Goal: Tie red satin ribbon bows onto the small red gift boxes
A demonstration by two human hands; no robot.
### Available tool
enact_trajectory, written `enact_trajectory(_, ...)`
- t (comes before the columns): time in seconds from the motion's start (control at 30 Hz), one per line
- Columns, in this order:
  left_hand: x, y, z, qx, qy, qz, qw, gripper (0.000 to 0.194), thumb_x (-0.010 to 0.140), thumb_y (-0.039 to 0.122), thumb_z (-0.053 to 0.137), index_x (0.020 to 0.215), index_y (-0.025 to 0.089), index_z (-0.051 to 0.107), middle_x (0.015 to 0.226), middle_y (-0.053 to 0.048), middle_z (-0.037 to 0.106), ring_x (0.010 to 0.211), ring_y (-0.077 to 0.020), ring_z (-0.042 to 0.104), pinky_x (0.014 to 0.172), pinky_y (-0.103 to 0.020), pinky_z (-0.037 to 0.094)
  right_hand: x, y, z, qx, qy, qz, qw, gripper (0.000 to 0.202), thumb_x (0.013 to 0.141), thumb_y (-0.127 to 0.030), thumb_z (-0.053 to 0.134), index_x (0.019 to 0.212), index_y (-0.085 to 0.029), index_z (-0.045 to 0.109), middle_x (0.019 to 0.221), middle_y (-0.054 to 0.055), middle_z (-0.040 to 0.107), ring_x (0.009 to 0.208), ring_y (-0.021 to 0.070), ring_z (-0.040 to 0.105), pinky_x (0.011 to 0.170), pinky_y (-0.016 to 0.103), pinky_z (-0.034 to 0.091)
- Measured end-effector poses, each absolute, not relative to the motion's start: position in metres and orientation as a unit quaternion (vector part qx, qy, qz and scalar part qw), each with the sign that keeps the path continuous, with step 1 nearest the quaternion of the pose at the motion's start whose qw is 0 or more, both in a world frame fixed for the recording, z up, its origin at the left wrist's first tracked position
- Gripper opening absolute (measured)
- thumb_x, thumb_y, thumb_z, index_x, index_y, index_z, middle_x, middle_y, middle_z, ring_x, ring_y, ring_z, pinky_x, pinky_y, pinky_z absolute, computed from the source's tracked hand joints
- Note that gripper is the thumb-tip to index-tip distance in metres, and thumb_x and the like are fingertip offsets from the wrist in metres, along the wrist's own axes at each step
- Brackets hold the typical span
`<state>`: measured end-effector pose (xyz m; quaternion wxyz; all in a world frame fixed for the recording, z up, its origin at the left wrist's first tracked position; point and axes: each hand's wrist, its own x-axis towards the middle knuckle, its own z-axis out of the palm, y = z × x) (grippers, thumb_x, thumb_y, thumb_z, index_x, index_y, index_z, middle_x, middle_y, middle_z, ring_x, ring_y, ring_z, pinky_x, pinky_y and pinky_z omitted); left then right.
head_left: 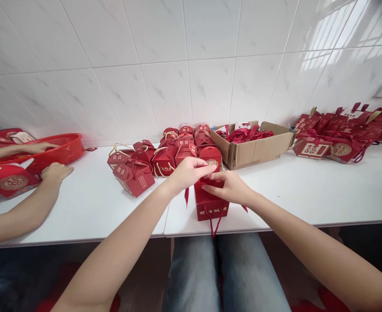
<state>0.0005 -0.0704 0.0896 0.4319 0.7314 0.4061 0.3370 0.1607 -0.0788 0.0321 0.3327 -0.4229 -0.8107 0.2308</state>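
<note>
A red gift box (212, 210) with gold characters stands before me near the table's front edge, a twisted red cord handle (214, 225) hanging down its front. Above its top my left hand (191, 171) is closed, thumb and fingertips pinching what looks like red ribbon. My right hand (231, 186) meets it from the right, also pinched, with one finger stretched over the box. A red ribbon end (186, 197) dangles below my left hand, and another ribbon end (244, 209) shows under my right. My fingers partly hide the box's top and the ribbon's middle.
Behind stand several closed red boxes (184, 145), some with rope handles. A cardboard box (249, 151) of red ribbons is right of them. More red boxes (340, 130) line the far right. On the left, another person's hands (56, 171) are by a red basin (70, 149).
</note>
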Motion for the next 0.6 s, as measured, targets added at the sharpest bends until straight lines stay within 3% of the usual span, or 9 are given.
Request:
enact_trajectory(0.1, 0.006, -0.057, 0.086, 0.699, 0.343, 0.416, 0.47, 0.026, 0.074, 0.039, 0.065, 0.085, 0.016, 0.069, 0.084, -0.005, 0.069, 0.081, -0.0157, 0.061, 0.079, -0.029, 0.047, 0.16, -0.075, 0.031, -0.469, -0.769, 0.262, 0.347, 0.029, 0.083, -0.034, 0.056, 0.063, -0.016, 0.067, 0.065, 0.003, 0.068, 0.056, 0.0132, 0.054, 0.055, 0.025, 0.037)
enact_trajectory(0.17, 0.002, -0.053, 0.076, 0.677, 0.337, 0.483, 0.442, 0.028, 0.074, 0.039, 0.065, 0.09, 0.016, 0.068, 0.087, -0.004, 0.069, 0.083, -0.0153, 0.061, 0.081, -0.029, 0.047, 0.16, -0.072, 0.03, -0.462, -0.756, 0.3, 0.353, 0.028, 0.084, -0.032, 0.055, 0.065, -0.016, 0.067, 0.07, 0.004, 0.071, 0.061, 0.0142, 0.058, 0.057, 0.025, 0.04)
enact_trajectory(0.4, -0.021, -0.059, 0.034, 0.73, 0.429, 0.396, 0.354, 0.031, 0.069, 0.041, 0.072, 0.089, 0.017, 0.071, 0.093, -0.007, 0.072, 0.088, -0.0208, 0.063, 0.084, -0.034, 0.048, 0.163, -0.074, 0.026, -0.431, -0.743, 0.337, 0.386, 0.025, 0.08, -0.037, 0.06, 0.068, -0.016, 0.064, 0.073, 0.004, 0.07, 0.07, 0.0174, 0.063, 0.062, 0.026, 0.045)
enact_trajectory(0.47, -0.022, -0.059, 0.027, 0.725, 0.422, 0.409, 0.36, 0.027, 0.071, 0.041, 0.07, 0.082, 0.016, 0.07, 0.088, -0.007, 0.072, 0.086, -0.0205, 0.064, 0.084, -0.034, 0.048, 0.163, -0.075, 0.023, -0.417, -0.703, 0.388, 0.426, 0.023, 0.077, -0.04, 0.064, 0.075, -0.018, 0.056, 0.074, 0.004, 0.069, 0.073, 0.0184, 0.066, 0.065, 0.027, 0.049)
enact_trajectory(0.6, -0.021, -0.06, 0.019, 0.716, 0.4, 0.429, 0.379, 0.022, 0.076, 0.036, 0.066, 0.076, 0.015, 0.065, 0.092, -0.008, 0.071, 0.09, -0.0195, 0.064, 0.087, -0.033, 0.048, 0.163, -0.073, 0.015, -0.373, -0.624, 0.48, 0.49, 0.04, 0.072, -0.041, 0.07, 0.082, -0.023, 0.036, 0.073, 0.0, 0.067, 0.076, 0.0196, 0.07, 0.069, 0.03, 0.053)
